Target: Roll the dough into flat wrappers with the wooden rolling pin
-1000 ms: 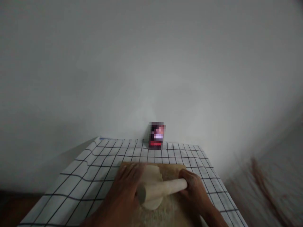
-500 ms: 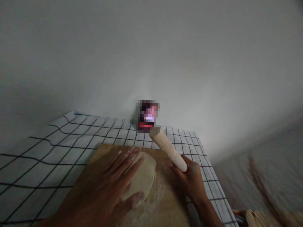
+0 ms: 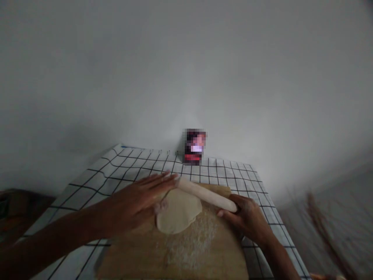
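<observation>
1. Centrally, a flat, pale, roughly round sheet of dough (image 3: 178,213) lies on the board, toward its far side, with a slightly uneven edge on the right.
2. Just beyond the dough, a pale, smooth, cylindrical wooden rolling pin (image 3: 208,196) slants across, its left end farther from the camera than its right; the pin partly overlaps the dough's far edge in view, and whether the two touch cannot be told.
3. The right hand (image 3: 247,217) holds the pin's nearer end, fingers curled over it and thumb extended along the near side.
4. The left hand (image 3: 134,204) is open and somewhat blurred, its fingers stretched out close together and angled toward the pin's far end. The fingertips meet that end in view, though contact is not certain; the thumb is at the dough's left edge.
5. White powder (image 3: 190,243) is scattered in a loose patch over the board, nearer the camera than the dough and to its right.
6. Beneath all this is a light-brown, flat wooden board (image 3: 145,258), resting on a white cloth with a black grid pattern (image 3: 101,181) that covers the table.
7. Past the board, a small upright object with a blurred, pink, purple and red face (image 3: 194,147) stands near the plain grey-white wall (image 3: 186,70).
8. At the lower right, beside the table, are thin reddish-brown twigs (image 3: 323,229), out of focus.
</observation>
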`<state>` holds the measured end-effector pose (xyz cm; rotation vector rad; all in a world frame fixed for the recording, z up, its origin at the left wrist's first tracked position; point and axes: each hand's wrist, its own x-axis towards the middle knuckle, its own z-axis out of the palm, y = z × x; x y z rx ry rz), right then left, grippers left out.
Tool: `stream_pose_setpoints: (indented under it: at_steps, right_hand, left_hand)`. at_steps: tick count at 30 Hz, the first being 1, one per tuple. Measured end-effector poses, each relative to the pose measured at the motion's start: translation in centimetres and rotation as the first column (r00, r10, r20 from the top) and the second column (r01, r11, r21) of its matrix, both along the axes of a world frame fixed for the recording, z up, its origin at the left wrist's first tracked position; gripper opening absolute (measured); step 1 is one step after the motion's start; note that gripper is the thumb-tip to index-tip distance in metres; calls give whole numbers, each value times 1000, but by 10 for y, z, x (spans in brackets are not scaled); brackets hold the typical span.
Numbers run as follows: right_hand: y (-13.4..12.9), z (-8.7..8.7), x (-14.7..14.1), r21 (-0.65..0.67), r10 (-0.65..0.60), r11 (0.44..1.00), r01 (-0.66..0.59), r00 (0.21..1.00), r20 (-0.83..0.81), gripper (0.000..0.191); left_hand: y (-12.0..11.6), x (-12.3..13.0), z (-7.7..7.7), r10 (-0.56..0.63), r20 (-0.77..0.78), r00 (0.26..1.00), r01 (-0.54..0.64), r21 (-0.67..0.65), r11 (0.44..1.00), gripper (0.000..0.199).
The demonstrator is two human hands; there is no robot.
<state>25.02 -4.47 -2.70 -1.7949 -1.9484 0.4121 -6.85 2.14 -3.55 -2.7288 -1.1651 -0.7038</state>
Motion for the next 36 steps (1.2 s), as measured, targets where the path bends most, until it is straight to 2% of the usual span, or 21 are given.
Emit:
stream_pose_setpoints:
  at_steps: [4, 8, 14, 17, 22, 27, 32, 36]
  right_hand:
    - [-9, 6, -22, -19, 53, 999, -50, 983, 176, 57]
    - [-12, 7, -44, -20, 73, 997, -70, 973, 221, 54]
    - [11, 7, -40, 129, 103, 982, -134, 969, 225, 30]
    - [21, 2, -34, 158, 99, 977, -142, 963, 252, 28]
    - [14, -6, -31, 149, 142, 968, -200, 934, 328, 40]
    - [-2, -3, -35, 149, 175, 959, -243, 914, 367, 43]
    - [-25, -5, -36, 95, 220, 957, -275, 896, 386, 57]
    - [-39, -13, -35, 137, 210, 950, -281, 899, 384, 61]
  left_hand:
    - [-18, 5, 0, 25, 10, 1000, -25, 23, 999, 52]
    - [-27, 20, -6, 41, 27, 999, -41, -6, 999, 48]
    - [21, 37, -2, 106, 19, 994, -100, -195, 976, 49]
    - [27, 39, -5, 130, 16, 991, -123, -235, 964, 51]
    - [-4, 34, -4, 111, 46, 993, -102, -159, 982, 51]
    - [-31, 31, -1, 158, 63, 985, -147, -147, 978, 52]
    - [-64, 28, -7, 160, 95, 983, -152, -83, 985, 49]
    - [-79, 25, -12, 111, 57, 992, -108, -43, 993, 52]
